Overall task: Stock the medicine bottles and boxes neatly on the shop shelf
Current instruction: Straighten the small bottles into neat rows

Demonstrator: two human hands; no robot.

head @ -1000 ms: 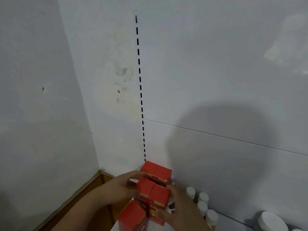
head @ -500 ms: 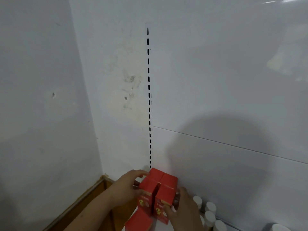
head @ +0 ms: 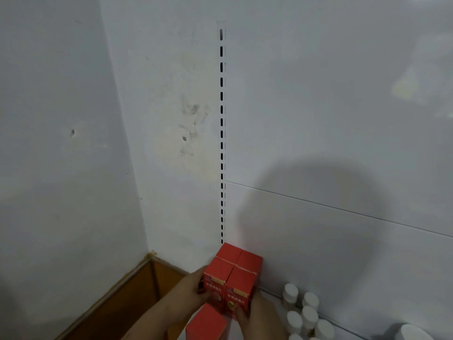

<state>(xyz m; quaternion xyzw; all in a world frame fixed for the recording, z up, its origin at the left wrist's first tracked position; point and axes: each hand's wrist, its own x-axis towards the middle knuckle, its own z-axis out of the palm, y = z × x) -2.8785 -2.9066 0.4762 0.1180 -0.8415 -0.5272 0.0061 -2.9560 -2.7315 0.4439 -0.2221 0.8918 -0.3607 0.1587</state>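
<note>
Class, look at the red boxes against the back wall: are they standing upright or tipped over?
Upright. The four red boxes stand on end in a tight block, closed top flaps facing up, printed fronts vertical.

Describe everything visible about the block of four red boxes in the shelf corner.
The block of red boxes is four upright cartons that look like cardboard, packed two by two with sides touching, closed top flaps facing the camera. The two front faces carry a yellow band, white print and a small picture. It stands at the left end of the white shelf, its back against the rear panel below the slotted upright. The left hand holds its left side and front; the right hand holds the front right box low down.
</note>
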